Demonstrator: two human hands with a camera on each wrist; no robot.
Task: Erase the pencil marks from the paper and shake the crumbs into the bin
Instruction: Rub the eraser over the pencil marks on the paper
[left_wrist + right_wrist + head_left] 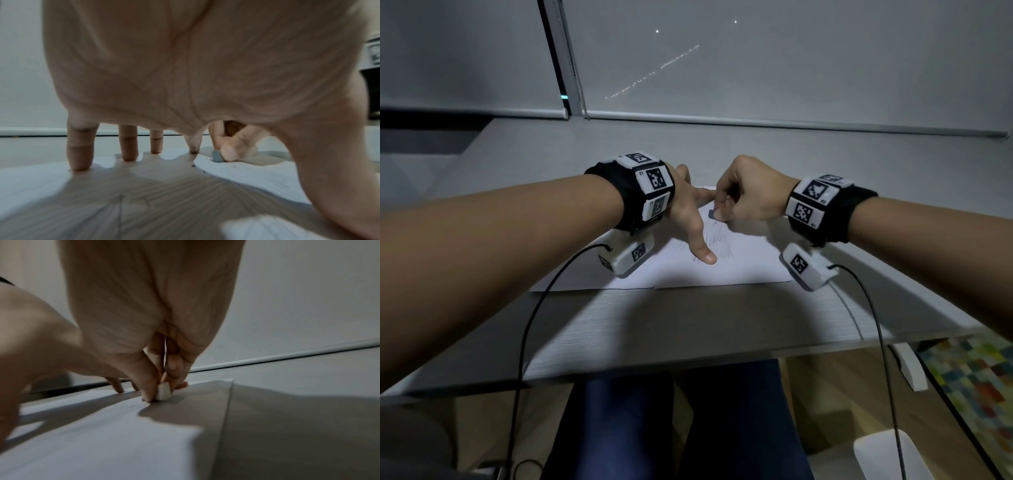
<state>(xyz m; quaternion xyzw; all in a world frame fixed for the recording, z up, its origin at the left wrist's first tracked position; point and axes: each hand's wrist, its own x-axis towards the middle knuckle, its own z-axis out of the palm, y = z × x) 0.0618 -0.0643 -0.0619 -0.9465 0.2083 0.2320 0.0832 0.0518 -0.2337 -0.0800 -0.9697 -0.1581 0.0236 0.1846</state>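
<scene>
Here, a white sheet of paper (739, 263) lies flat on the grey desk (688, 325), its near edge parallel to the desk's front edge. The left hand (688, 212) sits at about nine o'clock of the sheet's middle, fingers spread and straight, with the fingertips (79, 164) planted on the sheet and the palm arched above it; the thumb reaches toward six o'clock and presses beside a patch of faint pencil marks (717, 240). The right hand (746, 195) comes in from three o'clock with its fingers curled, and it pinches a small eraser (711, 214) between thumb and forefinger; the eraser's lower end touches the paper at roughly twelve o'clock of the shaded patch, just beside the left forefinger. In the left wrist view the eraser (217, 156) looks blue-grey, and a few dark crumbs (193, 166) lie on the sheet near it. In the right wrist view it appears pale and worn, and the paper's far corner shows behind it. A white bin (890, 455) stands on the floor at about four o'clock, well apart from the desk top.
</scene>
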